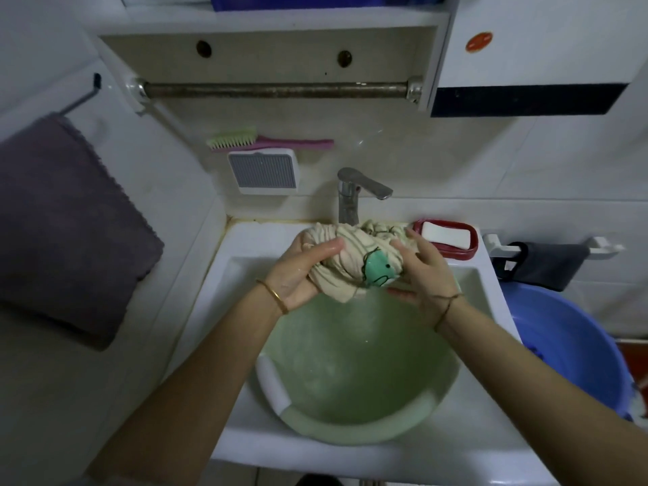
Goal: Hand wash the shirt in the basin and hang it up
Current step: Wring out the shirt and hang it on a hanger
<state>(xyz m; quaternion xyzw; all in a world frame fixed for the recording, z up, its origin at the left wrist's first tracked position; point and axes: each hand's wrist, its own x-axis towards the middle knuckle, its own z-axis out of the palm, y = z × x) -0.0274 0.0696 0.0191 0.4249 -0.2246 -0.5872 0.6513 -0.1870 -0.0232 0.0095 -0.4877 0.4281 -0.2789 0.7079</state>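
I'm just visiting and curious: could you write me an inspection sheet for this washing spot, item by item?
Surface: white sink with a green basin sitting in it; the basin holds water.
Job's things: shirt, bunched and twisted, held above the basin.
Clutter: soap in a red dish at the sink's far right corner; brush by the wall above the tap.
Hands: left hand and right hand both grip the shirt.
Cables: nothing seen.
Surroundings: purple towel at left, blue bucket at right, rail on the wall above.
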